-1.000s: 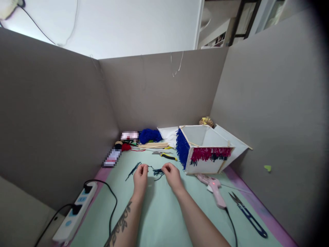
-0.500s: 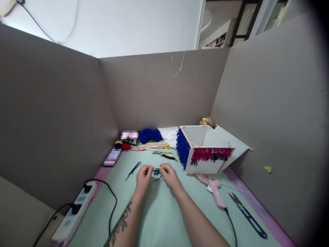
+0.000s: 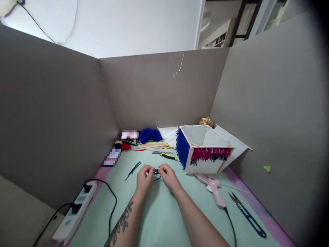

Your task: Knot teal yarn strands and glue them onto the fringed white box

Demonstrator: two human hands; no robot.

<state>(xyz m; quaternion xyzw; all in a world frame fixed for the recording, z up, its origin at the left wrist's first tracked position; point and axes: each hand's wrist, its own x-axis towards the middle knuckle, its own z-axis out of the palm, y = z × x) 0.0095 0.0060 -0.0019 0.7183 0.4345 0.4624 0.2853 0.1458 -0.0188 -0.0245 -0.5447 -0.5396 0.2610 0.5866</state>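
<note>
Short dark teal yarn strands (image 3: 156,172) are pinched between my two hands over the middle of the mat. My left hand (image 3: 145,175) grips their left end with closed fingers, and my right hand (image 3: 167,175) pinches the right end. A loose strand hangs below them. Another small bundle of dark yarn (image 3: 133,170) lies on the mat left of my left hand. To the right stands a white box (image 3: 205,168) with blue fringe (image 3: 182,147) on one side and crimson and dark fringe (image 3: 209,154) on its front.
A pink glue gun (image 3: 216,192) with a lit red light and dark blue snips (image 3: 248,216) lie at right. Yellow-black pliers (image 3: 168,156), wooden sticks (image 3: 154,145) and blue yarn (image 3: 149,136) are behind. A power strip (image 3: 75,212) with cables lies at left.
My hands have come slightly closer together, and less of the yarn shows between them. The objects on the table have stayed in place.
</note>
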